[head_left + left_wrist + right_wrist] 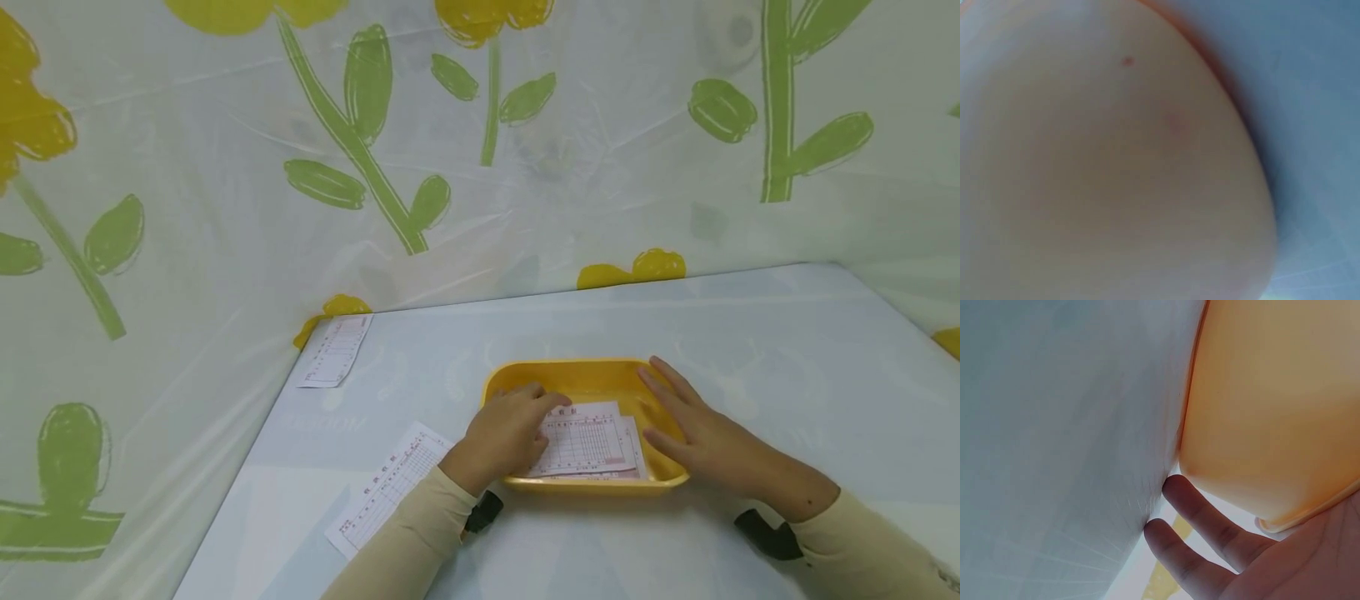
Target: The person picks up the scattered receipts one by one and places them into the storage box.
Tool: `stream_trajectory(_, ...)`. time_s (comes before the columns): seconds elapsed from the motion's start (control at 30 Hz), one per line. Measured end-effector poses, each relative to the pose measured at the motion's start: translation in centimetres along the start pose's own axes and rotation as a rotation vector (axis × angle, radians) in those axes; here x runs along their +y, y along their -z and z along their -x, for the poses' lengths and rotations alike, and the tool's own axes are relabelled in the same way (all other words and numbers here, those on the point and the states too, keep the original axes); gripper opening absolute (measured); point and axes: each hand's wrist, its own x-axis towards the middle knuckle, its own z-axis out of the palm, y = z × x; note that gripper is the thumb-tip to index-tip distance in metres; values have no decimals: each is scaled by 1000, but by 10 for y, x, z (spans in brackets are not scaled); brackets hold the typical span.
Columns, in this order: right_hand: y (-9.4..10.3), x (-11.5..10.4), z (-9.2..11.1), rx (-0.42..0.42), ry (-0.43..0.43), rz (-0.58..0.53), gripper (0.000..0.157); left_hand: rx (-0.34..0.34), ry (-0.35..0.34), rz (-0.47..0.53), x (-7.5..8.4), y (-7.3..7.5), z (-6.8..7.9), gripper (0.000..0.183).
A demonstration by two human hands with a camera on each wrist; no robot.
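A yellow plastic tray stands on the table with several printed paper forms inside. My left hand reaches over its left end, fingers curled at the left edge of the top form and hiding part of it. Spread along the tray's right side, my right hand has its thumb over the rim. From the right wrist, two straight fingers show beside the outer wall of the tray, tips right at the tabletop. The left wrist view is mostly blurred skin.
Left of the tray, another printed form lies slantwise, partly behind the left sleeve. A further form sits at the table's far left corner. A flower-patterned sheet hangs behind the pale table.
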Motion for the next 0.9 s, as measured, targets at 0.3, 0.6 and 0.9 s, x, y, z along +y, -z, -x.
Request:
stream_trajectory(0.3, 0, -2, 0, 7, 5, 5, 79, -17, 10, 1, 2, 3, 2, 52)
stream_trajectory(0.6, -1, 0, 0, 9, 7, 26, 79, -12, 11, -3, 1, 1, 2, 52)
stream_trajectory(0.9, -2, 1, 0, 19, 15, 18, 78, -16, 2, 1, 0, 1, 1, 50)
